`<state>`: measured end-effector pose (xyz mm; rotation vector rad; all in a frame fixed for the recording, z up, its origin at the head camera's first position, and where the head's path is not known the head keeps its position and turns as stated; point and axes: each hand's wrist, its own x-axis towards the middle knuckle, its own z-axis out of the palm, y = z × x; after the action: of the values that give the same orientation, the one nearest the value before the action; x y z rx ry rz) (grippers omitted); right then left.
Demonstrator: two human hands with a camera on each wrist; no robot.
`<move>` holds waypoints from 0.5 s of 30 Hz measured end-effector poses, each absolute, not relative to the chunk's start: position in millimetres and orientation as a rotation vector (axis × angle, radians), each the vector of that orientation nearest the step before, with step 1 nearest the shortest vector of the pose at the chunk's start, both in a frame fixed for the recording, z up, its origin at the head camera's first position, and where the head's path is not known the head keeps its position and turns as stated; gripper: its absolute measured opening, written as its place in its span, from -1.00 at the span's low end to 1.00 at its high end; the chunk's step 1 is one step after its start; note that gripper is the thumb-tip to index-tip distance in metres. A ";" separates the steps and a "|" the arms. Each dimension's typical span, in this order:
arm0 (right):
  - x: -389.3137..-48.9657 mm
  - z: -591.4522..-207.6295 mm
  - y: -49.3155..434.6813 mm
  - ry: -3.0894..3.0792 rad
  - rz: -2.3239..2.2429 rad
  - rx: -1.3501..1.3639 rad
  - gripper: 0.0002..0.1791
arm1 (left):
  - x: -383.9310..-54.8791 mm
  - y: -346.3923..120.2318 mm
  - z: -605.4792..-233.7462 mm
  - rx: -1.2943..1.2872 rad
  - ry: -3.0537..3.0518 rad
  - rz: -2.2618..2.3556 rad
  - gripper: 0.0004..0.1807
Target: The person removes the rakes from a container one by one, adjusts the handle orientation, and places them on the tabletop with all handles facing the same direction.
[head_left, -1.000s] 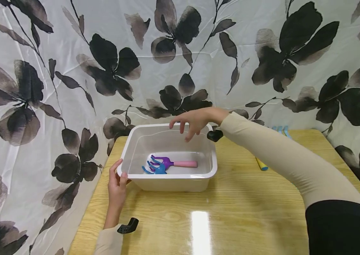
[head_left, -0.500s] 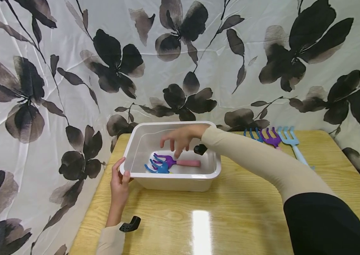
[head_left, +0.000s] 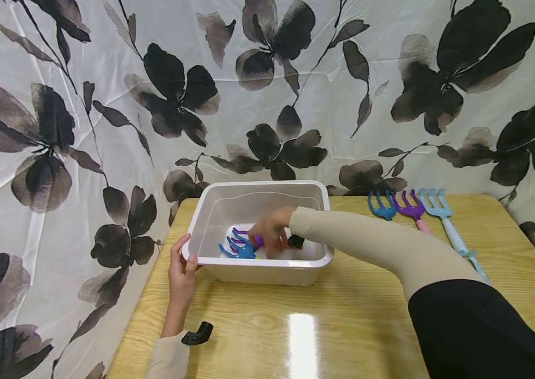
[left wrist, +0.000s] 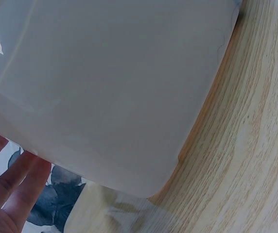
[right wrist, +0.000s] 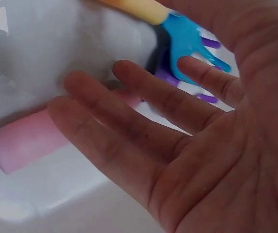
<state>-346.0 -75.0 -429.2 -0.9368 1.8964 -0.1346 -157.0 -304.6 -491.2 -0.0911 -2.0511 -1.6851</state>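
Note:
My left hand (head_left: 182, 287) grips the left front rim corner of a white plastic tub (head_left: 258, 273), thumb over the edge; in the left wrist view its fingers (left wrist: 25, 187) lie along the tub's wall. Down inside the tub, my right hand (head_left: 269, 231) hovers over a purple hand rake with a pink handle (right wrist: 27, 141). Its fingers are spread and loosely bent, fingertips right at the handle. Beside that rake lies a blue hand rake (head_left: 244, 248) with a yellow handle (right wrist: 139, 8), tines pointing left. My right hand covers much of the pink handle in the head view.
At the back right of the wooden table (head_left: 367, 326) lie a blue rake (head_left: 383, 210), a purple rake (head_left: 410, 210) with a pink handle and a light blue rake (head_left: 438, 208). My right forearm crosses over their handles. A floral sheet (head_left: 229, 121) hangs behind.
My right hand has dropped from above the tub's back right down to the rakes inside. The rakes at the right have come out from behind my arm. My left hand keeps its grip.

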 end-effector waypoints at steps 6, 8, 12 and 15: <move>-348.7 -447.3 -79.4 1.914 -0.057 -0.974 -0.41 | -156.7 -304.9 -492.3 -0.100 -2.029 -1.702 -0.47; -348.5 -450.3 -81.5 1.883 -0.060 -0.987 -0.47 | -156.6 -305.5 -492.7 -0.103 -2.029 -1.701 -0.47; -339.1 -448.0 -85.5 1.861 -0.056 -0.980 -0.58 | -157.2 -306.4 -494.0 -0.110 -2.032 -1.698 -0.47; -329.1 -443.9 -86.6 1.883 -0.044 -0.974 -0.62 | -158.1 -306.7 -494.6 -0.117 -2.032 -1.702 -0.47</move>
<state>-329.1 -86.6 -443.9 -0.9740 1.8830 -0.0442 -158.1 -306.7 -494.6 -0.1174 -2.0322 -1.7020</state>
